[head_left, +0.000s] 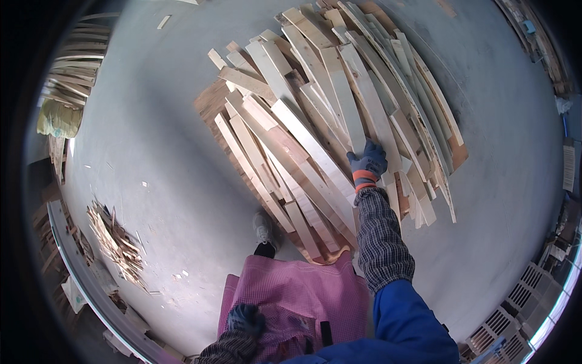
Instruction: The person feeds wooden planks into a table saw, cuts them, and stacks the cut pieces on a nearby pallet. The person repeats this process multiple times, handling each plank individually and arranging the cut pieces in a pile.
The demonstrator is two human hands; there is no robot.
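Observation:
In a blue-grey glove with an orange cuff, my right hand reaches forward to the pile. Its fingers close round the near end of a long pale wooden board, which lies on top of other boards. My left hand, in a dark glove, is low against my pink checked apron; its fingers are too dark and blurred to make out. Many boards of differing lengths, such as a pale plank left of my right hand, lie lengthwise in a loose heap on a brown wooden sheet.
My shoe stands close to the heap's left edge. On the grey floor at left lies a small pile of wood scraps. Stacked timber and a yellowish sack stand far left. Grey slatted crates sit at lower right.

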